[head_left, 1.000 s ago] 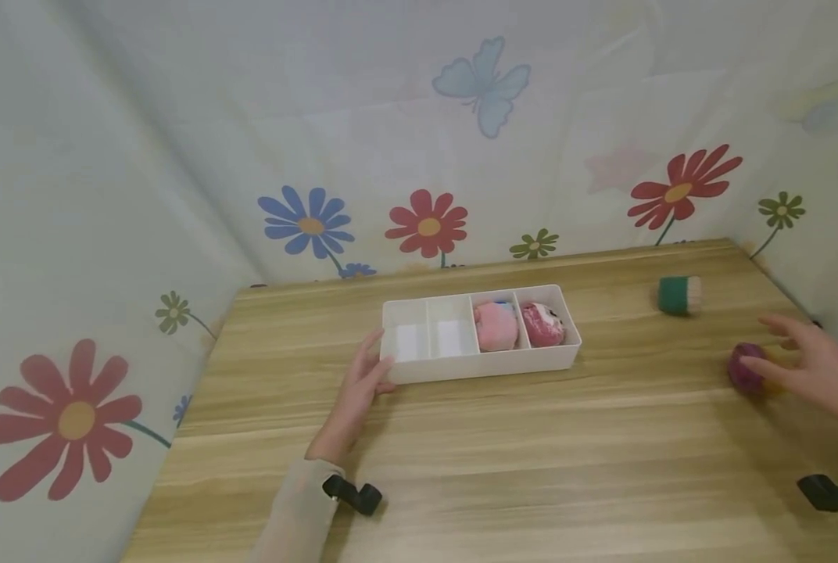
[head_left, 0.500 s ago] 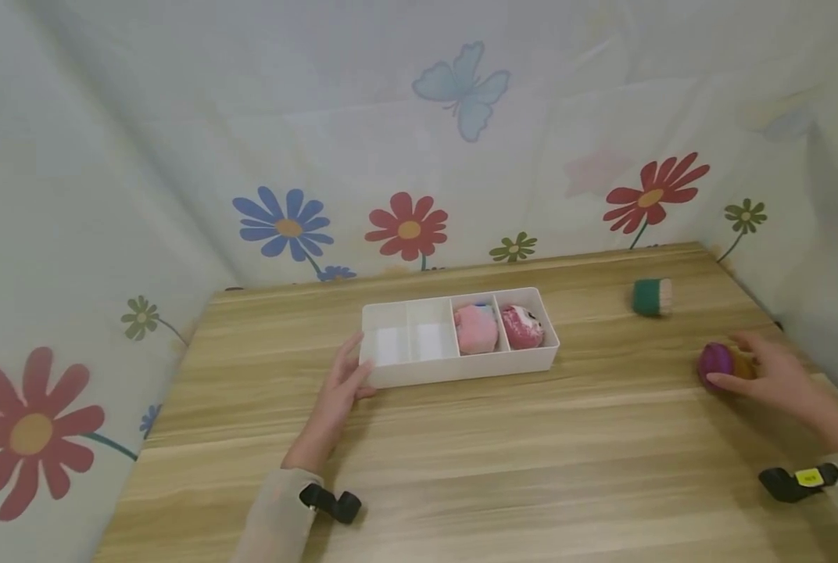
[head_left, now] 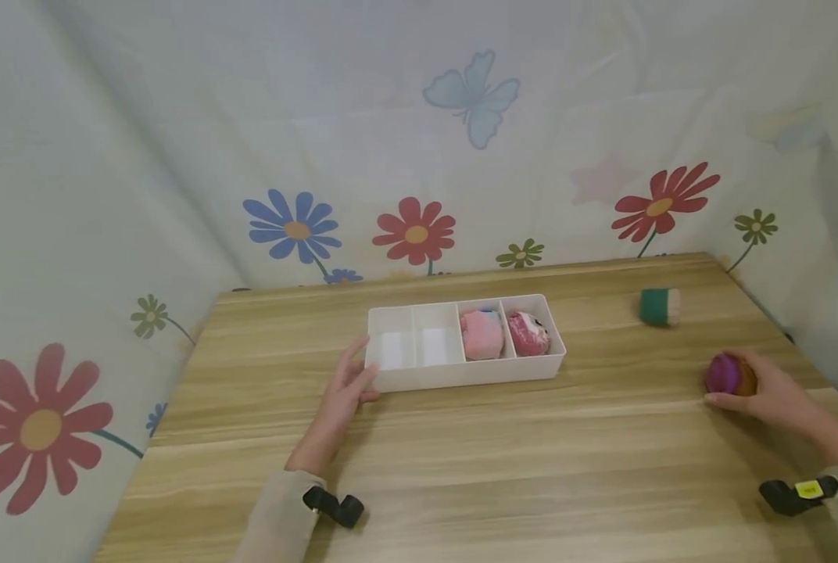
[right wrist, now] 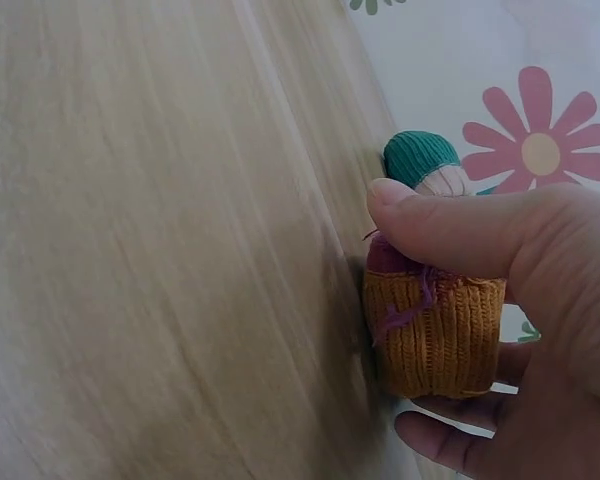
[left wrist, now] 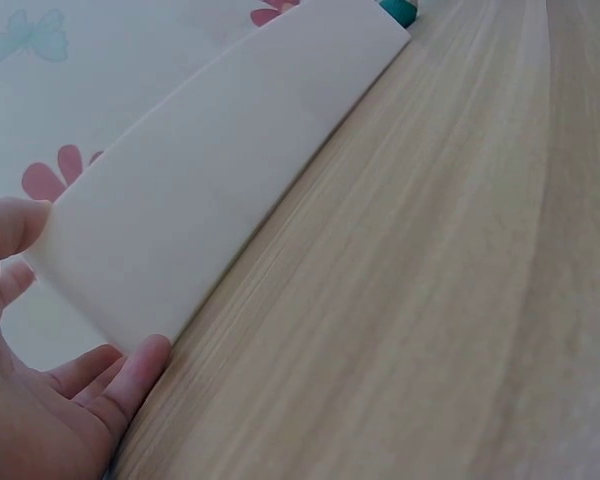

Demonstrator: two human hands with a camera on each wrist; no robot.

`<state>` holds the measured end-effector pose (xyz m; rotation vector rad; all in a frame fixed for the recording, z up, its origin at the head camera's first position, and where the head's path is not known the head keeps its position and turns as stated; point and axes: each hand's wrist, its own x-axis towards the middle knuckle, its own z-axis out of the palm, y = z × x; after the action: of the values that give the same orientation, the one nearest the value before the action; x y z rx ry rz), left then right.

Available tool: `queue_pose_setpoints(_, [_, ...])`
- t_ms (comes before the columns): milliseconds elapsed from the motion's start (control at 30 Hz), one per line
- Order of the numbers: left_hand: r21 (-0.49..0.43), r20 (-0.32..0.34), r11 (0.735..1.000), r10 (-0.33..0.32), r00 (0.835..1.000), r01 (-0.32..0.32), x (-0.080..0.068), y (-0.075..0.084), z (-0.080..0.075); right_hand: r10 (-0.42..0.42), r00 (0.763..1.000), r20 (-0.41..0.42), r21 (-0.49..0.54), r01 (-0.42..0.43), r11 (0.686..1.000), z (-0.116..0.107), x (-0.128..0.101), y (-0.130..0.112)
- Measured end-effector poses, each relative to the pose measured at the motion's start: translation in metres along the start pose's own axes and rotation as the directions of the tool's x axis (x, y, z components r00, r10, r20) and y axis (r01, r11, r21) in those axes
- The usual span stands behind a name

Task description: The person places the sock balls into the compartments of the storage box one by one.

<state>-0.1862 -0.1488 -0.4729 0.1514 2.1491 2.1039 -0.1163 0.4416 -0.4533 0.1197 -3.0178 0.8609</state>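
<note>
A white divided tray (head_left: 419,378) lies mid-table; its two right compartments hold a pink rolled sock (head_left: 481,334) and a red-and-white one (head_left: 528,334), and its two left ones hold nothing. My left hand (head_left: 345,387) rests with straight fingers against the tray's (left wrist: 210,170) left end, thumb (left wrist: 15,225) and a fingertip (left wrist: 140,365) touching its wall. At the right, my right hand (head_left: 767,391) grips a purple-and-orange rolled sock (head_left: 727,374) on the table; the right wrist view shows the thumb (right wrist: 440,230) over the sock (right wrist: 435,335) and a finger under it.
A green-and-cream rolled sock (head_left: 658,306) lies alone at the back right, also seen behind my hand (right wrist: 425,165). Flower-printed cloth walls close in the table (head_left: 503,461) on the left, back and right. Bare wood stretches across the front.
My right hand came down from hovering beside the purple-and-orange sock and closed round it. The left hand stayed at the tray's end.
</note>
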Motion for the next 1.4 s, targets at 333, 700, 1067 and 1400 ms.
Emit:
queue_pose_setpoints(333, [0.010, 0.002, 1.000, 0.007, 1.000, -0.007, 0.001, 0.000, 0.001, 0.005, 0.999, -0.047, -0.023, -0.007, 1.000, 0.004, 0.000, -0.002])
queue_pose_setpoints(700, [0.018, 0.007, 1.000, -0.003, 1.000, 0.002, 0.001, 0.000, 0.002, 0.079, 0.994, -0.078, -0.018, -0.081, 0.997, 0.000, 0.001, -0.011])
queue_pose_setpoints(1067, [-0.017, 0.027, 1.000, -0.021, 0.999, 0.021, 0.000, 0.001, 0.001, 0.037, 0.995, -0.093, 0.033, -0.034, 0.999, -0.006, 0.009, -0.029])
queue_pose_setpoints(1400, [0.021, -0.004, 1.000, -0.016, 1.000, 0.016, -0.002, 0.001, 0.000, 0.047, 0.995, -0.083, 0.033, -0.045, 0.998, -0.007, 0.012, -0.045])
